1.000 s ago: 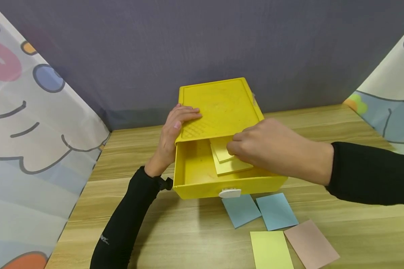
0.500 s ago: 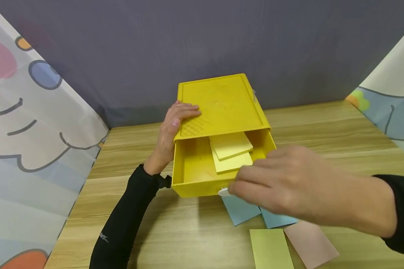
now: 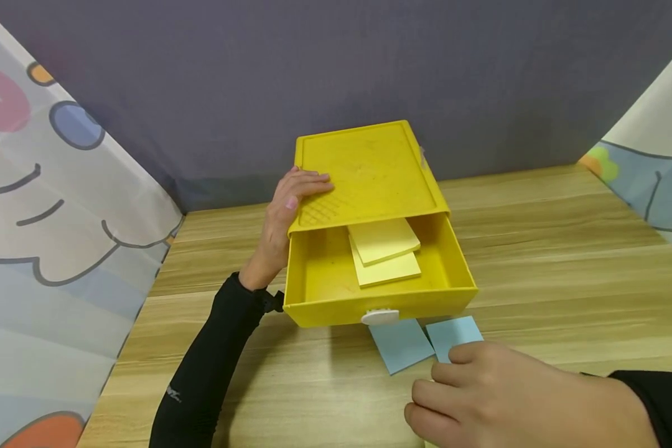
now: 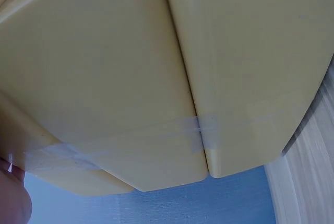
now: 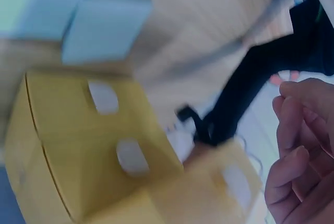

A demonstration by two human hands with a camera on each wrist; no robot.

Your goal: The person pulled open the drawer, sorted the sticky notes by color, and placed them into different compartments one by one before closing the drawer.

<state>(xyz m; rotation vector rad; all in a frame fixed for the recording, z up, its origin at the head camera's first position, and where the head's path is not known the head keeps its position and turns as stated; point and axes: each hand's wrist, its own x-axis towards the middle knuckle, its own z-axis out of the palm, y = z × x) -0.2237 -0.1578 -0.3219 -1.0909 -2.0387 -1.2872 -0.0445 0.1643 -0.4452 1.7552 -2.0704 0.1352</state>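
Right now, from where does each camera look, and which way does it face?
Head: on the person's head, looking forward and down at the yellow drawer box; left hand, right hand and black sleeves show.
Left wrist: on that wrist, facing the box's taped side closely; part of the left hand shows at left.
Right wrist: on that wrist, facing white-handled drawer fronts; the right hand's fingers and left sleeve show.
Shared: head and right wrist both show blue sticky notes.

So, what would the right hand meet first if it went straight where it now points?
Across the tabletop, the right hand would probably meet the black left sleeve; depth is unclear, perhaps tabletop first.
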